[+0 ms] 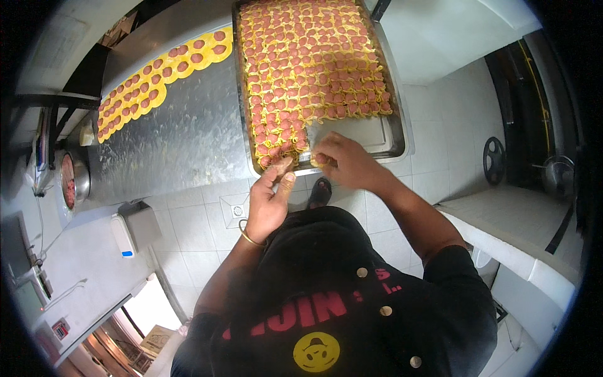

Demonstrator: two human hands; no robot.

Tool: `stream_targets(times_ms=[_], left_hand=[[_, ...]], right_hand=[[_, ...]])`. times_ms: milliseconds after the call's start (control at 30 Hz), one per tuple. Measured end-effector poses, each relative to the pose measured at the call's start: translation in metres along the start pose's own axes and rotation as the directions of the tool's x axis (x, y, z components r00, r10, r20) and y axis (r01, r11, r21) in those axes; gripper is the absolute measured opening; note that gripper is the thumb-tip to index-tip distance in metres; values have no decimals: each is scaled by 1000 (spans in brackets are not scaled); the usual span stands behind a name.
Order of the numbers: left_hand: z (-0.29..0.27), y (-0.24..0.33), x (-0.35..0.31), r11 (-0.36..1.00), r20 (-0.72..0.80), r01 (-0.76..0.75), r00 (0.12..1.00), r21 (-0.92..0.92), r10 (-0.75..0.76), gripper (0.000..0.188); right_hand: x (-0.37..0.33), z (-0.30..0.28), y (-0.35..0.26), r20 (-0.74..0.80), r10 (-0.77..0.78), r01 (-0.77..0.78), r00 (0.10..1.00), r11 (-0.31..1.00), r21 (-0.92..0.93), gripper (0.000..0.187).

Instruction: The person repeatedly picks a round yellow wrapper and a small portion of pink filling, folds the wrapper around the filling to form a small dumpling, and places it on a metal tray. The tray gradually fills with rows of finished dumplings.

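A big rectangular metal tray (377, 135) holds tight rows of small yellow-wrapped meat dumplings (301, 63) with pink filling on top. Bare metal shows in its near right part. Above the tray's near edge, my right hand (342, 160) is closed on a single dumpling (319, 159) at its fingertips. My left hand (270, 200) is beside the near left corner, close to the last dumplings there. Its thumb and fingers are stretched out and slightly apart, and I make out nothing between them.
On the floury steel table (195, 119), left of the tray, lies a curved strip of overlapping yellow wrappers (164, 94) with pink meat portions. A metal bowl of meat (78, 179) stands at far left. Pale floor tiles (204, 223) include a drain (237, 212).
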State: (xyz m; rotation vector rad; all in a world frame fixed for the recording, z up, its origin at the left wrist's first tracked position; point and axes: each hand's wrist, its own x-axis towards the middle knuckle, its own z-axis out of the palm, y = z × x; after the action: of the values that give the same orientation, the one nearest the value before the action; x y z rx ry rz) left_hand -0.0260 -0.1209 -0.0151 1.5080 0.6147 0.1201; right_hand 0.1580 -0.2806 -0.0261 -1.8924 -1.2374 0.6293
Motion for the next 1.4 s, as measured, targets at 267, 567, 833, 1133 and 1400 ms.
stream_targets(times_ms=[267, 567, 833, 1133, 1400], left_hand=[[-15, -8, 5, 879, -175, -218, 933, 423, 316, 22], [-27, -28, -17, 951, -350, -159, 903, 267, 249, 23], [-46, -20, -21, 942, -387, -191, 875, 276, 291, 23], [-77, -14, -28, 964, -438, -173, 864, 202, 247, 22], [-119, 2, -18, 982, -380, -144, 907, 120, 179, 21]], right_hand=[[39, 0, 28, 199, -23, 40, 980, 996, -84, 22], [31, 25, 26, 103, 318, -303, 942, 943, -139, 36], [26, 32, 30, 116, 394, -349, 912, 893, -286, 26], [19, 45, 13, 8, 317, -294, 949, 890, -350, 26], [26, 52, 17, 18, 391, -347, 920, 836, -424, 30]])
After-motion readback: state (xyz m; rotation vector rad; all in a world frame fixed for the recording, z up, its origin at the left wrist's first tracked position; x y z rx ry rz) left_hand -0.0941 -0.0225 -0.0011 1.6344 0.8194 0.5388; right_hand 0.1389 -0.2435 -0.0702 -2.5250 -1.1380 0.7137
